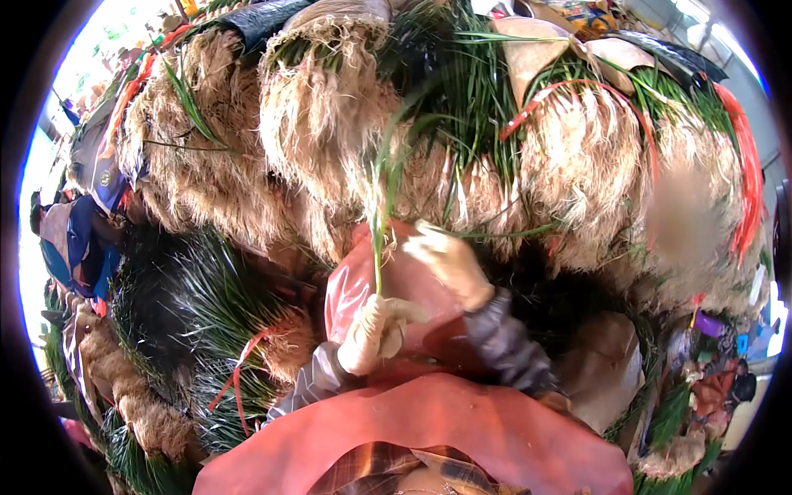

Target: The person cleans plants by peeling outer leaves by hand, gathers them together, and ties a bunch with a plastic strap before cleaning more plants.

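My left hand (373, 334), in a pale glove, is closed round a few thin spring onion stalks (379, 247). They rise upright from its fingers, and their upper ends are blurred. My right hand (450, 262), also gloved, is a little to the right of the stalks, apart from them. Its fingers look stretched out, somewhat smeared by motion, with nothing visible in them. Both hands are over a red apron (346, 289) spread across my lap.
Large heaps of rooted spring onions (586, 157) stand across the far side, some tied with red plastic strips (747, 181). A tied bundle (289, 338) lies to my left. A brown sheet-like piece (602, 371) is at my right. Part of another person (78, 239) shows far left.
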A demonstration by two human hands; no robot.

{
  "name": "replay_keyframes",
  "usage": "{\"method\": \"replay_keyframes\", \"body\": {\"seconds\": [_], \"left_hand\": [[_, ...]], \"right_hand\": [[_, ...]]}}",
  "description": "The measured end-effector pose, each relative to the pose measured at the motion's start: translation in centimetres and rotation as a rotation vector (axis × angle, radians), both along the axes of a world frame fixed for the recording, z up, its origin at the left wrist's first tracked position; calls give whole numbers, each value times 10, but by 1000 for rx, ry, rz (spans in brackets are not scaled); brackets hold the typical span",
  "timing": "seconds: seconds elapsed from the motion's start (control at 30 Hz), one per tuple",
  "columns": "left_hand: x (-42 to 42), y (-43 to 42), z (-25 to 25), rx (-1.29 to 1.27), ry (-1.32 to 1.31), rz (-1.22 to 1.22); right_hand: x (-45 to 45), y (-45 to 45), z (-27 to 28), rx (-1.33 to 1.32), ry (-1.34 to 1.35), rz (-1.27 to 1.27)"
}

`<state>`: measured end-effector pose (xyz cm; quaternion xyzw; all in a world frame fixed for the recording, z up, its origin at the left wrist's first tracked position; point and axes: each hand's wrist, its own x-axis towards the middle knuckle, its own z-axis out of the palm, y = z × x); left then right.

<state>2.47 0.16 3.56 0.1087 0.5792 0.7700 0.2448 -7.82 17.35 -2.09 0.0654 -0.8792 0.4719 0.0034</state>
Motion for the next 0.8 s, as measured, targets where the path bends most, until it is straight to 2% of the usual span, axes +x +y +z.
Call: {"method": "replay_keyframes", "body": {"seconds": [0.03, 0.07, 0.1, 0.13, 0.17, 0.2, 0.23, 0.3, 0.33, 0.37, 0.4, 0.43, 0.47, 0.5, 0.57, 0.6, 0.63, 0.67, 0.7, 0.73, 0.8], "left_hand": [[-3, 8, 10, 14, 33, 51], [-5, 13, 17, 59, 39, 125], [-8, 16, 24, 108, 12, 204], [-11, 15, 28, 166, -30, 278], [-17, 14, 26, 240, -189, 358], [-18, 7, 32, 367, -241, 338], [-13, -2, 17, 510, -272, 307], [-21, -21, -13, 809, -401, 87], [-22, -19, -19, 820, -347, 38], [-25, -16, -22, 831, -355, -22], [-22, -11, -20, 597, -228, 25], [-26, -2, -28, 788, -266, -122], [-29, 7, -35, 955, -321, -284], [-32, 16, -34, 932, -345, -354], [-41, 34, -24, 728, -461, -301], [-47, 42, -27, 634, -354, -261], [-40, 49, -4, 534, -426, -91], [-43, 46, -5, 453, -312, -67], [-48, 43, -6, 370, -193, -45], [-54, 44, 0, 374, -179, -43], [-46, 44, 9, 88, -62, 202]], "right_hand": [[-15, -23, 11, 106, -278, -38], [-25, -38, 8, -75, -245, -49], [-35, -41, -22, -366, -253, 4], [-29, -41, -12, -662, -305, -48], [-17, -38, -3, -955, -351, -96], [-1, -14, -17, -573, -26, -62], [23, 12, 8, -501, -112, -131], [51, 73, -18, 254, -145, -70], [73, 107, -52, 553, -63, 13], [80, 108, -9, 831, -509, 89], [85, 111, -12, 671, -279, -74], [91, 115, -15, 509, -53, -228], [84, 106, 6, 382, 109, -298], [66, 89, 32, 251, 274, -368], [29, 63, 47, 300, 516, -463], [7, 58, 33, 334, 475, -454], [-20, 58, 3, 372, 433, -445], [-44, 59, -25, -39, 5, -497], [-34, 53, -15, -44, 8, -498], [-16, 47, 10, 152, 216, -439], [25, 34, 43, 451, 547, -317]]}}
